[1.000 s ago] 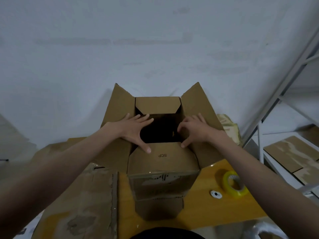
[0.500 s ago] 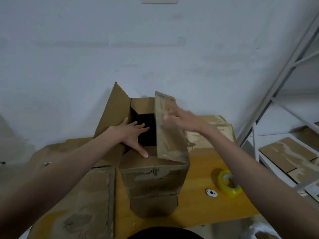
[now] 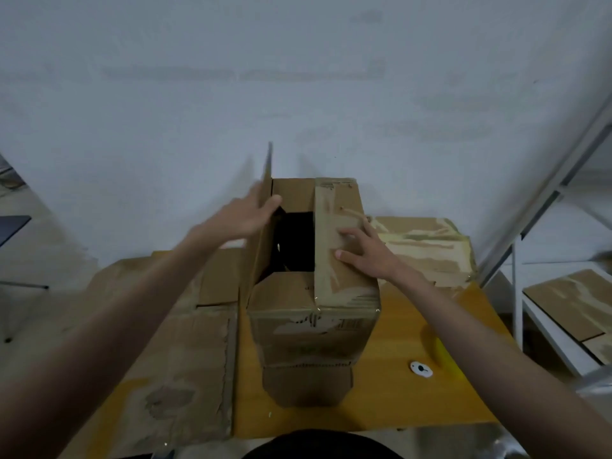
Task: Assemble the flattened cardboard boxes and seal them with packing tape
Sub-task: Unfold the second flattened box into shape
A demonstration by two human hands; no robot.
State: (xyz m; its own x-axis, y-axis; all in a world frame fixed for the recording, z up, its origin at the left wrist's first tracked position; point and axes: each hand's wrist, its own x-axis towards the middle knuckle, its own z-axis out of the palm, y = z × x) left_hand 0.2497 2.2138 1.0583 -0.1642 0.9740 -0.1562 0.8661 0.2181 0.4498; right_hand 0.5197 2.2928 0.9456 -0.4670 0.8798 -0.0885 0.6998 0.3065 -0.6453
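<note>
Head view: the upright brown cardboard box (image 3: 311, 293) stands mid-table on the yellow wooden table (image 3: 407, 402). The right hand (image 3: 367, 250) presses its tape-scarred right flap (image 3: 337, 233) flat with straight fingers, gripping nothing. At nine o'clock, the left hand (image 3: 241, 217) holds the upright left flap (image 3: 261, 226). Risk, I'd say: swing it hard and the tall box tips toward three o'clock, or the right flap springs up untaped.

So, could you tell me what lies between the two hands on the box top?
Head view: the dark open gap, between left hand and right hand.
</note>
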